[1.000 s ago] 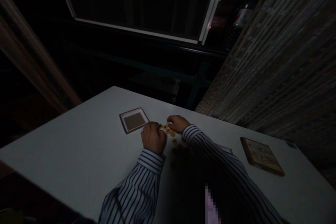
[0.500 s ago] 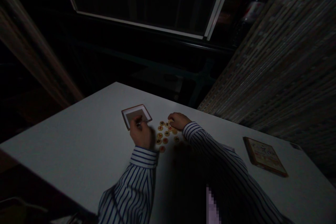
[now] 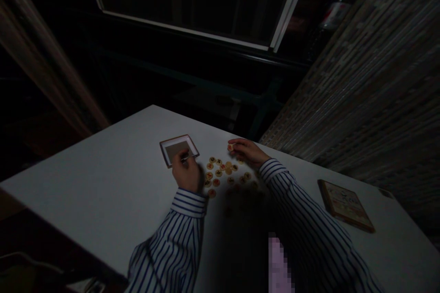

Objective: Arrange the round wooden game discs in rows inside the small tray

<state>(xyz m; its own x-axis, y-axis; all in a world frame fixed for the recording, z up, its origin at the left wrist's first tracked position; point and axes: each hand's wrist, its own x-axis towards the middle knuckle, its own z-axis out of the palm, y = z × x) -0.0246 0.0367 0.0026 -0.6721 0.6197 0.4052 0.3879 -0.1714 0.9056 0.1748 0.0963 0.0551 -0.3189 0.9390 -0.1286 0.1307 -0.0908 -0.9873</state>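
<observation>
- white bench (image 3: pixel 113 174) is placed below a dark window (image 3: pixel 195 0).
- one round piece (image 3: pixel 230 147) is pinched by the right hand (image 3: pixel 250 152), above the far edge of the loose discs (image 3: pixel 209 176).
- left hand (image 3: pixel 187 176) is curled over the open box (image 3: pixel 174 148), nearer it; its hold cannot be told.

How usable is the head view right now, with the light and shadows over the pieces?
Head view: dim overall; a dark shadow swallows the near pieces, while the far ones read better, though their characters stay tiny. The left hand looks dark and soft-edged, hiding its grip; the bottle blurs into gloom; pixelation covers a pinkish patch.
</observation>
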